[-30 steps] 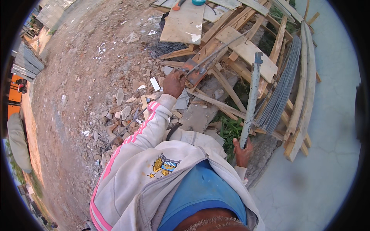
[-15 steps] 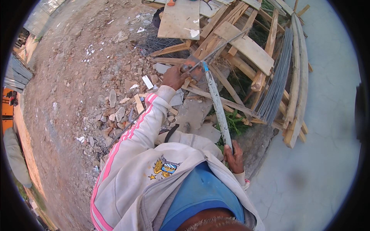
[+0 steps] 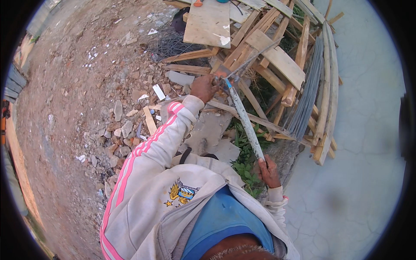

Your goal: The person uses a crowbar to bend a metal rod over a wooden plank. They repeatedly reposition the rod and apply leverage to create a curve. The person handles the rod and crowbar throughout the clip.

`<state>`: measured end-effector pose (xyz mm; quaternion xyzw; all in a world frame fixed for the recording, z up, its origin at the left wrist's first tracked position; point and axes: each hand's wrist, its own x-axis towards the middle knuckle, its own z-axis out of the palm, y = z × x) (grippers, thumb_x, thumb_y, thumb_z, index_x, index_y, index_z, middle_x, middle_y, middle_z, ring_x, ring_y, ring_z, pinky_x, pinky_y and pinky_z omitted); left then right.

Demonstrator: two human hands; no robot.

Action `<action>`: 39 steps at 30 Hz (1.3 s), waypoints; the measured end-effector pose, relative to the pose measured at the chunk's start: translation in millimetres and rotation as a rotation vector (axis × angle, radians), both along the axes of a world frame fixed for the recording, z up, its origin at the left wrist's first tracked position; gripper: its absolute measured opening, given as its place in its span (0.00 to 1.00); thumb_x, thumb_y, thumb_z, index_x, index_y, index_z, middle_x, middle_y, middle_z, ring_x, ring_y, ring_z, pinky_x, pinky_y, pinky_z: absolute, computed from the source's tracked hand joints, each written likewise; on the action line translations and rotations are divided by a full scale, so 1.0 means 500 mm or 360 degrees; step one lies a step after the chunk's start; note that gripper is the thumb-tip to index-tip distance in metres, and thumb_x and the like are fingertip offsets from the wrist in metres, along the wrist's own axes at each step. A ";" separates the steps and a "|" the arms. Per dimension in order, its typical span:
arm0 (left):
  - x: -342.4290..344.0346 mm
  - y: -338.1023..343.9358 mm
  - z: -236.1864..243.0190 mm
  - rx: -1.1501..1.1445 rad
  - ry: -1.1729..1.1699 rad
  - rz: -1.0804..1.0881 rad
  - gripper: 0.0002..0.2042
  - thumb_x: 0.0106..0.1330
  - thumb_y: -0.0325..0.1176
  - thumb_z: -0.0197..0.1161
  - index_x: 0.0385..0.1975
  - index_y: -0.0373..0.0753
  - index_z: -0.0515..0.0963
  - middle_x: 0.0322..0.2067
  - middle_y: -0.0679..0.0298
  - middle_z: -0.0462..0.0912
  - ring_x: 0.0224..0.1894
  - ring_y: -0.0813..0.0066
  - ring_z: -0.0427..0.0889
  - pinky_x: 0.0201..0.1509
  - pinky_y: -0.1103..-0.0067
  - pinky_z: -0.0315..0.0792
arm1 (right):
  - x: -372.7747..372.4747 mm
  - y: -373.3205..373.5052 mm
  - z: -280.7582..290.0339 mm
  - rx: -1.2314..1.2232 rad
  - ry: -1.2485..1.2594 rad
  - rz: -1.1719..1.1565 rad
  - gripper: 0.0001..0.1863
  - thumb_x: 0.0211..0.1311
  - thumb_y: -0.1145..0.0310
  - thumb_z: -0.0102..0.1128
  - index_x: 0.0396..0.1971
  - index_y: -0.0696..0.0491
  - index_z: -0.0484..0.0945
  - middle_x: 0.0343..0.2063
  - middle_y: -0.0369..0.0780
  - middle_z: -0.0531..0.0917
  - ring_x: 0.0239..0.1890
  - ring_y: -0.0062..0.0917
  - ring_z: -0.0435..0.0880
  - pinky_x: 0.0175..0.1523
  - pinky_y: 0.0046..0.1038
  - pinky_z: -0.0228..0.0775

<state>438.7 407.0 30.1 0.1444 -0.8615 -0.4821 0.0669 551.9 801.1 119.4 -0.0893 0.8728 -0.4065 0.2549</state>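
Observation:
My left hand (image 3: 204,88) is closed around a thin metal rod (image 3: 248,63) near the edge of the wood pile. The rod slants up and right from my fingers across the boards. An orange-brown metal piece (image 3: 222,72) lies beside the fingers, partly hidden. My right hand (image 3: 269,172) is wrapped round the lower end of a white, paint-flecked pipe (image 3: 245,118). The pipe's blue-marked far end meets the rod just right of my left hand. How the two join there is too small to make out.
Ahead and right lie timber planks (image 3: 299,56), a flat board (image 3: 208,24) and a bundle of thin grey rods (image 3: 307,95). Tangled wire (image 3: 175,47) sits beyond my left hand. Broken rubble (image 3: 123,128) covers the ground at left; a smooth pale surface (image 3: 351,173) runs along the right.
The pipe's blue-marked end now sits closer to my left fingers. My right hand has shifted slightly up and right. The rod length once visible below my left sleeve no longer shows there.

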 end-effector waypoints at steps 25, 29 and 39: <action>0.002 -0.016 0.005 -0.0143 0.0057 -0.0081 0.15 0.53 0.33 0.72 0.35 0.33 0.76 0.29 0.50 0.84 0.33 0.52 0.86 0.40 0.65 0.78 | -0.008 -0.025 0.006 0.0269 0.0296 0.0156 0.19 0.74 0.53 0.55 0.36 0.57 0.74 0.18 0.50 0.75 0.21 0.47 0.77 0.28 0.40 0.65; 0.001 -0.013 0.018 -0.0102 0.0015 -0.0105 0.15 0.53 0.33 0.72 0.35 0.33 0.75 0.29 0.51 0.84 0.33 0.53 0.86 0.40 0.64 0.78 | 0.011 -0.027 -0.013 0.0266 0.0297 0.0101 0.19 0.74 0.53 0.55 0.36 0.57 0.73 0.18 0.50 0.74 0.21 0.48 0.76 0.28 0.40 0.64; -0.004 -0.022 -0.007 -0.0041 0.0071 -0.0104 0.16 0.52 0.31 0.72 0.36 0.33 0.76 0.29 0.51 0.84 0.34 0.54 0.86 0.40 0.66 0.78 | 0.073 -0.062 -0.054 0.0350 0.0352 0.0021 0.20 0.75 0.50 0.54 0.37 0.56 0.73 0.19 0.51 0.75 0.22 0.47 0.76 0.28 0.42 0.65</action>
